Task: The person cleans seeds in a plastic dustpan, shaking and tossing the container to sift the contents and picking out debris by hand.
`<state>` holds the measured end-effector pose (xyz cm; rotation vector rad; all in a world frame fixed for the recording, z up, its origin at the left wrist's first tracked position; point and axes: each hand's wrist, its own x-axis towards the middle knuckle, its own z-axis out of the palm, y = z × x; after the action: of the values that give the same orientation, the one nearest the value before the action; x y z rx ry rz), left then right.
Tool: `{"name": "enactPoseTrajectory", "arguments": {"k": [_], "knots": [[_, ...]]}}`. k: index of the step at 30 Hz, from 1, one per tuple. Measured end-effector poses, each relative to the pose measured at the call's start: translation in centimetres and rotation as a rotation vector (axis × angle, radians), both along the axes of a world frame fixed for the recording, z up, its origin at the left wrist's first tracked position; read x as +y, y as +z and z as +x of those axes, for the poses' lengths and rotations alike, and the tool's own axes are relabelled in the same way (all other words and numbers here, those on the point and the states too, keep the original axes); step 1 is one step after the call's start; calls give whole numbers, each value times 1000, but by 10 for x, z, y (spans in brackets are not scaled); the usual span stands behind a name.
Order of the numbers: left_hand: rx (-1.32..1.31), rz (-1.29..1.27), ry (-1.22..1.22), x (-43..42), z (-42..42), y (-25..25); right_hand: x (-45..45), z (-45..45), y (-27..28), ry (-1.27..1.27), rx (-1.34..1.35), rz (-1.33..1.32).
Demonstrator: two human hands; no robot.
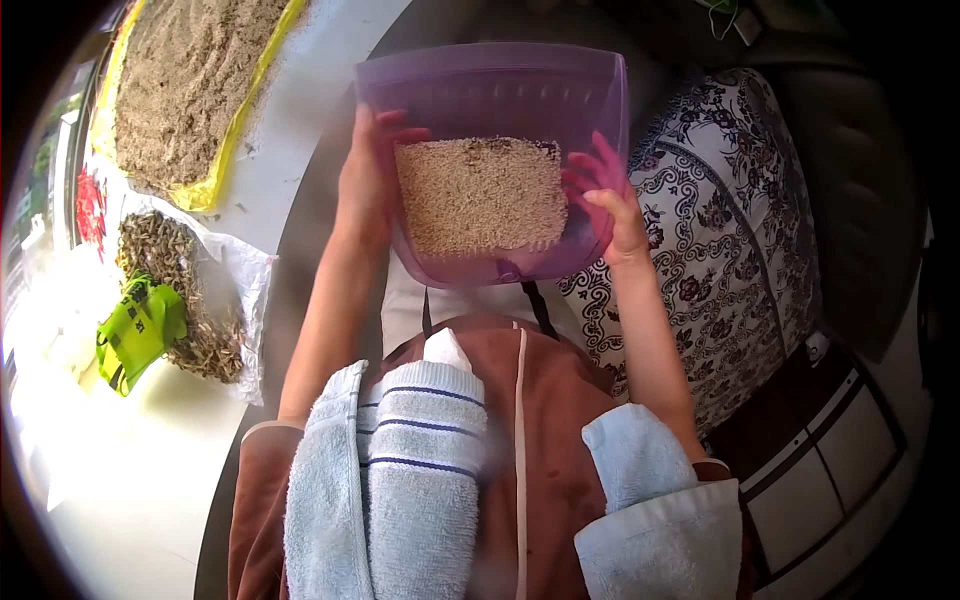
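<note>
A translucent purple plastic bin [490,85] is held up in front of my body, tipped so that I look down into it. Tan grains [485,200] lie heaped inside, with some darker bits along the far edge. My left hand [368,165] grips the bin's left wall, its fingers showing pink through the plastic. On the opposite side, my right hand [618,215] clasps the right wall, thumb over the edge and fingers behind it.
At left, a yellow-edged sheet [225,165] carries sandy brown material [185,90]. Below it, dried brown pieces [185,290] lie on white plastic beside a green bag [140,330]. A floral-patterned cloth cover [720,230] is at right, near a dark cabinet [825,460]. A light-blue towel [425,490] hangs over my chest.
</note>
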<state>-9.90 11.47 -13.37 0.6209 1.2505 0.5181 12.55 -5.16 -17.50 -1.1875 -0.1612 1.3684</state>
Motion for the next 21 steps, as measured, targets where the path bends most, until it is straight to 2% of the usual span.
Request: {"name": "enactPoseTrajectory", "arguments": {"k": [1,3,5,6,7,8,10,11,12,14,18,19,21], "knots": [[-15,22,-11,-9,9,4,-2,12,-2,-12,92,35],[-49,63,30,-16,9,-13,-1,17,5,-10,89,64],[-169,-49,96,-1,-14,-25,4,-8,16,7,-178,-14],[-148,-85,121,10,-30,-37,13,-31,32,-1,-340,-24],[-190,-59,41,21,-57,-57,13,-50,32,4,-334,18],[-158,-79,39,23,-57,-52,17,-49,35,17,-321,-15],[-36,-25,24,23,-42,-30,21,-32,28,66,-266,-91],[50,48,7,14,-19,-18,17,-14,15,63,-194,-36],[-19,12,47,4,1,2,13,2,6,57,-142,-7],[3,51,97,-5,10,-1,11,16,7,46,-55,22],[-69,-7,38,24,-39,-29,24,-35,25,60,-299,-9],[-102,-15,21,30,-51,-32,29,-45,27,28,-269,-21],[77,33,-57,29,-35,-20,30,-27,13,61,-113,-77]]}}
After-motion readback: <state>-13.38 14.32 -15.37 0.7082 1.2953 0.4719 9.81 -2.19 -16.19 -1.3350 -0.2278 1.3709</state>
